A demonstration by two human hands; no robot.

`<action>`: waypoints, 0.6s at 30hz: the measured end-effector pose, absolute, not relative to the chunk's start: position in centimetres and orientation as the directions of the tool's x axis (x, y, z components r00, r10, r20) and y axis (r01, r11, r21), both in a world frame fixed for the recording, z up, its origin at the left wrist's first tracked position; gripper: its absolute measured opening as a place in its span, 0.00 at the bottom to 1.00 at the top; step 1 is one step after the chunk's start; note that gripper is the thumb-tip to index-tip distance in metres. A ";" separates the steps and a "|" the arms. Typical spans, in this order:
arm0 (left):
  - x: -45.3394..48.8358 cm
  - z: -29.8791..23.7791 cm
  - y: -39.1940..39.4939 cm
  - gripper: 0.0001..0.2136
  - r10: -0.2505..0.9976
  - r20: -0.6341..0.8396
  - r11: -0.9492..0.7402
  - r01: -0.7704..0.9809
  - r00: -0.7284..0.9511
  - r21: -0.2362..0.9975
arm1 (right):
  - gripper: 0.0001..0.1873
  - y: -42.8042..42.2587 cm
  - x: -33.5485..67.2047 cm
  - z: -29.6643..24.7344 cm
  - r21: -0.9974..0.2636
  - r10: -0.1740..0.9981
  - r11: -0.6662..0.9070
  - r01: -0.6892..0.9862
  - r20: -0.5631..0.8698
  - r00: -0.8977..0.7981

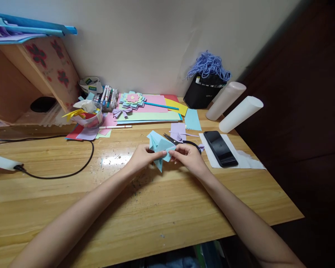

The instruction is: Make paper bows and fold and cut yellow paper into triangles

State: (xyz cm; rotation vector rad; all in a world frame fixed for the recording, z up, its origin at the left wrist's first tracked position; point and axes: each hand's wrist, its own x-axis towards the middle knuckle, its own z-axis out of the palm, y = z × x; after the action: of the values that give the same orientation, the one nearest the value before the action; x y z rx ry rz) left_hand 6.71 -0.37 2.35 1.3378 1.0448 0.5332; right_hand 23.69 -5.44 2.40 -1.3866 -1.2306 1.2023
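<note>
**Q:** Where is the piece, and how far along?

**A:** The light blue paper is between my two hands, over the middle of the wooden table. Done: it is creased into several layers, with one corner standing out at upper left and a narrow point hanging downward. I can't tell whether that tip touches the wood. Left, in my judgement: the layers do not lie flat together and flaps stand apart, so I'd log the folding as partly through.

**Q:** State of the hands?

**A:** Both closed on the paper. My left hand has its thumb laid across the front; its fingers are mostly hidden behind. My right hand pinches the right-hand edge between thumb and fingers. The thumb tips are near each other, not touching.

**Q:** Arms?

**A:** Forearms come in from the two lower corners and converge on the paper, the left one slanting rightward, the right one leftward.

**Q:** Surroundings?

**A:** Scissors just beyond my right hand, partly hidden by it; purple paper next to the blades. Farther right, a black phone on a white sheet.
</note>
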 end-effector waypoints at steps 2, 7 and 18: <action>6.7 2.3 -0.4 0.18 0.826 -0.294 0.195 0.246 0.481 0.949 | 0.16 -5.5 23.6 2.5 -0.985 0.994 -0.112 0.128 -0.108 0.035; 6.7 2.4 -0.4 0.18 0.807 -0.300 0.189 0.258 0.508 0.947 | 0.17 -5.6 23.6 2.5 -0.976 0.989 -0.142 0.164 -0.133 0.064; 6.5 2.6 -0.1 0.15 0.797 -0.289 0.146 0.295 0.530 0.944 | 0.17 -5.6 23.7 2.3 -0.963 0.989 -0.146 0.228 -0.143 0.034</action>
State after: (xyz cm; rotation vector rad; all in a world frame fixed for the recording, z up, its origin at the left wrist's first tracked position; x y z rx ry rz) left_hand 6.50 -0.07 2.60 1.4296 1.0136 0.4689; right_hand 23.73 -5.60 2.34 -1.4983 -1.2930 1.1856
